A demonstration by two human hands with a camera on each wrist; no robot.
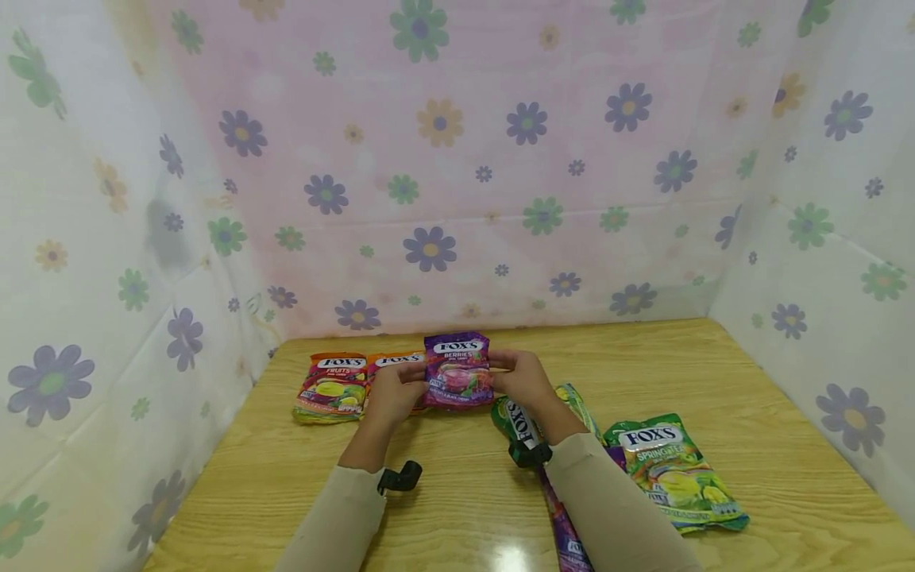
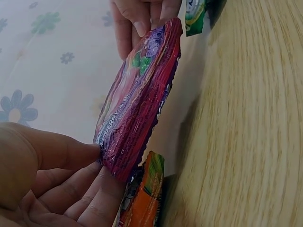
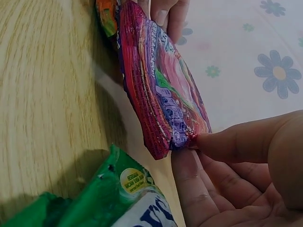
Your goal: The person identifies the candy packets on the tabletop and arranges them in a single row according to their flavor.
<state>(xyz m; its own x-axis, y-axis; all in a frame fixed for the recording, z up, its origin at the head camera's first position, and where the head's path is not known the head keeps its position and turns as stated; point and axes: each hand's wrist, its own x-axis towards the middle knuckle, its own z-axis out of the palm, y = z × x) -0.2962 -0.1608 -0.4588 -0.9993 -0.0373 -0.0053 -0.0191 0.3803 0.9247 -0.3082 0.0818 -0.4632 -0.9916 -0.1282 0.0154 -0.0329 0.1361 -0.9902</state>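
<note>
A purple Fox's Berries candy bag is held upright between both hands at the back of the table. My left hand pinches its left edge, thumb in front and fingers behind, as the left wrist view shows on the bag. On the opposite edge my right hand pinches with thumb and fingers, close to the bag's lower corner in the right wrist view. Just left of the purple bag lies an orange Fox's bag, partly hidden by the left hand. Beyond it is a red-orange Fox's Fruits bag.
A green Spring Tea bag lies at the right. Under the right forearm, another green bag and a purple bag are partly covered. Flower-printed cloth encloses the wooden table at back and sides.
</note>
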